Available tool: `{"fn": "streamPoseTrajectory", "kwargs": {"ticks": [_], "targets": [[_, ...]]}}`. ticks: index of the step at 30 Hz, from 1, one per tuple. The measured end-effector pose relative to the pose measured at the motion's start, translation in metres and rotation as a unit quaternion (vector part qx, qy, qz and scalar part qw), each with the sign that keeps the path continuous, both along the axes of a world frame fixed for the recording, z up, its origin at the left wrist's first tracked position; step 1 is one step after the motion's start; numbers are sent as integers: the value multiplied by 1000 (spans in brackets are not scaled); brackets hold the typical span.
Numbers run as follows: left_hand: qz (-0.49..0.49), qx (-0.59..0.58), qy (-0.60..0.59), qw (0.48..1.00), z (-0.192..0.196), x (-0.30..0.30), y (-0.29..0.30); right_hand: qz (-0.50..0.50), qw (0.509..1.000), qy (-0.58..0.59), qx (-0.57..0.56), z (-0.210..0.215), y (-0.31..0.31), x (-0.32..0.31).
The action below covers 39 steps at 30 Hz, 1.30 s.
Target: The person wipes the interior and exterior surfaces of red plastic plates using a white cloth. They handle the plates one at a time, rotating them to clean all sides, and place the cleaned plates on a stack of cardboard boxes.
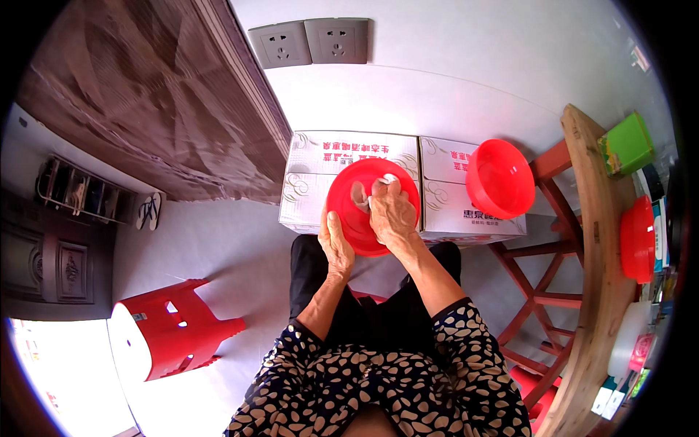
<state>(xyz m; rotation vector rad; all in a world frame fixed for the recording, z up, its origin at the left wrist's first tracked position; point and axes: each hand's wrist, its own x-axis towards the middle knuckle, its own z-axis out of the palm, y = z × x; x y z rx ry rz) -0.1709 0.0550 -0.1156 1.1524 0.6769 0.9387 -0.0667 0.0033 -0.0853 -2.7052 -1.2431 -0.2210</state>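
A red plastic basin (354, 240) rests on a white cardboard carton in front of my lap. My left hand (337, 244) grips the basin's left side, its thumb against the rim. Inside the basin my right hand (393, 215) is closed on a crumpled white cloth (391, 178), which pokes out past the fingers against the red wall. Most of the cloth is hidden under that hand. A pale patch shows left of the fingers; I cannot tell whether it is cloth or a reflection.
Two white cartons (306, 197) stand side by side against the wall. A second red basin (502, 178) sits on the right carton. A wooden table (604, 247) with a green box (626, 146) is at the right. A red stool (171, 328) lies tipped at the left.
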Motion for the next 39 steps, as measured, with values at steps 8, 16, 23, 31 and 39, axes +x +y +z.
{"fn": "streamPoseTrajectory", "kwargs": {"ticks": [8,16,23,31,39], "targets": [[-59,-125,-21,990,7,-7,-6,233,926,236,-183,10,-29,-24],[-15,39,27,999,26,-19,-7,43,976,6,211,35,-18,-15],[-5,-21,-27,999,28,-20,-11,165,975,71,134,29,-26,-30],[-29,44,46,998,20,-35,-25,299,854,421,65,28,-50,-24],[-54,6,-1,999,37,-32,-31,126,966,64,216,49,-39,-31]]}}
